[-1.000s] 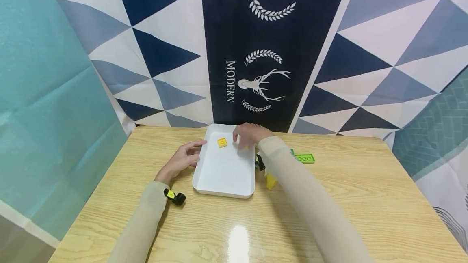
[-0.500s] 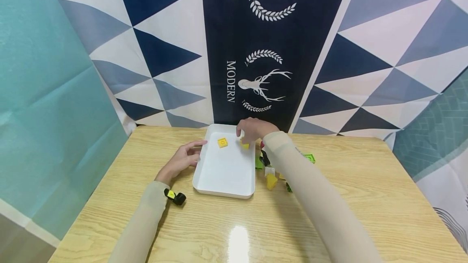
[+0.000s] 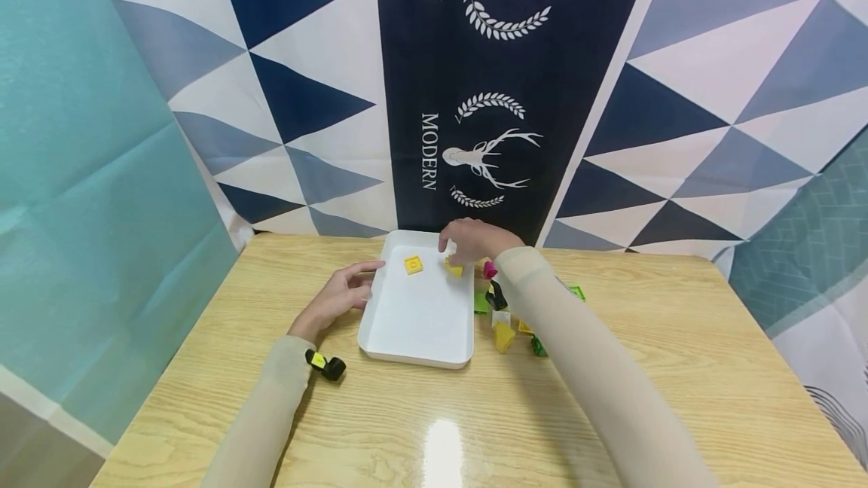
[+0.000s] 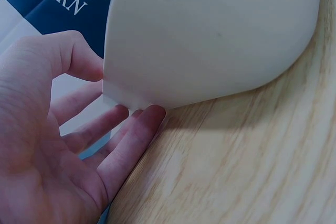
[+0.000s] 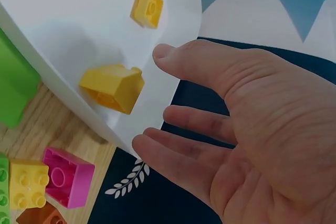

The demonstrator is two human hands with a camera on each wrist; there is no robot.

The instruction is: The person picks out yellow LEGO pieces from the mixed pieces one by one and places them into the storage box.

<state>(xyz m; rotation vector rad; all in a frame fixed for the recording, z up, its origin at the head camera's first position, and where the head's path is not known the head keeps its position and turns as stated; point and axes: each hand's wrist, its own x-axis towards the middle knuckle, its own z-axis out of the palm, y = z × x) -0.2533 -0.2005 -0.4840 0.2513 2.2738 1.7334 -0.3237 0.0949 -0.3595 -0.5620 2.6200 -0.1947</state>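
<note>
A white tray (image 3: 417, 322) lies on the wooden table. My left hand (image 3: 337, 296) touches the tray's left side, and the left wrist view shows its relaxed fingers (image 4: 139, 129) against the outer wall. Over the far right corner of the tray, my right hand (image 3: 475, 241) hovers with thumb and fingers apart and nothing between them. Just below it sits a yellow sloped toy brick (image 5: 113, 87) inside the tray. A smaller square yellow brick (image 3: 413, 265) rests farther left in the same tray.
Right of the tray lie several toy bricks: a pink one (image 5: 69, 177), a studded yellow one (image 5: 29, 183), a green piece (image 3: 480, 303), a yellow piece (image 3: 504, 337) and a dark green one (image 3: 539, 346). The right forearm partly covers this group. A patterned cloth (image 3: 305, 96) hangs behind the table.
My right hand has moved slightly up and right, its fingers now away from the sloped yellow brick, which shows more in the tray. The left hand and tray stay put.
</note>
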